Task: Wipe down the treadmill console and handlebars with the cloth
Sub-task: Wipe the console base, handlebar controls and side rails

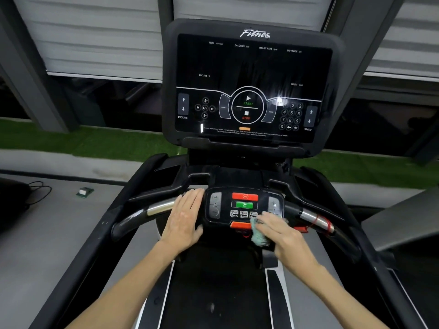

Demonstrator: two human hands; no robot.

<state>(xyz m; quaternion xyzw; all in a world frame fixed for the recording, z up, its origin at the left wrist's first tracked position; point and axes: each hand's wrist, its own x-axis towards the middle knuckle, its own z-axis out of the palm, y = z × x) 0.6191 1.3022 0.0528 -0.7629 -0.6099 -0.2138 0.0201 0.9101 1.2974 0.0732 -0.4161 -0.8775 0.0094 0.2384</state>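
Note:
The black treadmill console (251,67) rises ahead with a dark touch panel. Below it sits a small control pad (244,205) with red, green and orange buttons. My left hand (184,217) lies flat, fingers straight, on the left handlebar (154,208) right beside the pad. My right hand (282,236) presses a pale green cloth (257,235) against the pad's lower right corner, fingers bent over it. The right handlebar (316,218) has a silver grip with a red cord wound round it.
The dark running belt (213,293) stretches below my arms between grey side rails. A small green and white box (84,192) and a black cable (38,188) lie on the grey floor to the left. Green turf runs behind the treadmill.

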